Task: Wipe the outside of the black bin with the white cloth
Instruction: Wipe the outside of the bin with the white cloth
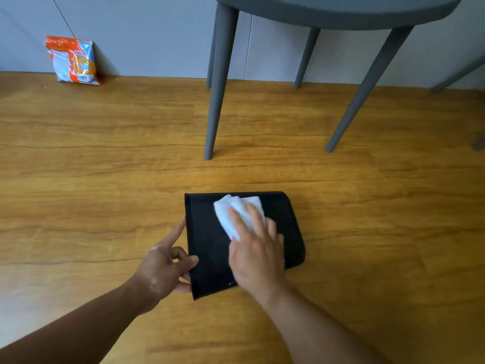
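Left hand (162, 270) grips black bin (207, 240); right hand (258, 256) presses white cloth (233, 212).

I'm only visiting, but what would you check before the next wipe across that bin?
1. Bin lies on its side on the floor: ok.
2. Left hand grips the bin's edge to steady it: ok.
3. Cloth sits on the bin's outside, pressed under the right hand: ok.
4. Table leg stands apart from the bin, leaving room: ok.
5. Bin's underside wiped: cannot tell, hidden.
6. Cloth's wiping face clean: cannot tell, it faces down.
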`<act>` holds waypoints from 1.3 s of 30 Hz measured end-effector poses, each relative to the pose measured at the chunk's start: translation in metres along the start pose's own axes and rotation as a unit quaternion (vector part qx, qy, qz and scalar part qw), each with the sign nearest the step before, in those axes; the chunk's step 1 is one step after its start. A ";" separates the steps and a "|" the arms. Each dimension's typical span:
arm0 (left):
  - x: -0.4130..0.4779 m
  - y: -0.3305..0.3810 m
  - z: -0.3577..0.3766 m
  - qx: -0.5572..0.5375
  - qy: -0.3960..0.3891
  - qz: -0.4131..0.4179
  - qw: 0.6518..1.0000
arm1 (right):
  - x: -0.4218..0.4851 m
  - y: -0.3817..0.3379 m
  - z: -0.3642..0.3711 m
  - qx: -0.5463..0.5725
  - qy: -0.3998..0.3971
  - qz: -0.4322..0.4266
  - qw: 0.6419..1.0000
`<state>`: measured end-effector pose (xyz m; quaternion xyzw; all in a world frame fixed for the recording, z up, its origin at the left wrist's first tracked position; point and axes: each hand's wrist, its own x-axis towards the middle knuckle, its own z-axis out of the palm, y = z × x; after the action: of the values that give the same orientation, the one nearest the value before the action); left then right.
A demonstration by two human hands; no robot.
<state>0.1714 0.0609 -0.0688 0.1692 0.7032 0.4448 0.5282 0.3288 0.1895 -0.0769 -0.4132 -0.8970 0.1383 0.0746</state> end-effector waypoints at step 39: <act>-0.011 0.003 0.005 -0.016 0.024 0.003 1.000 | -0.026 0.055 -0.007 0.003 0.034 0.111 0.993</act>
<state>0.1796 0.0575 -0.0598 0.1523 0.7078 0.4613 0.5129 0.3871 0.2050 -0.0876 -0.5141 -0.8424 0.1340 0.0901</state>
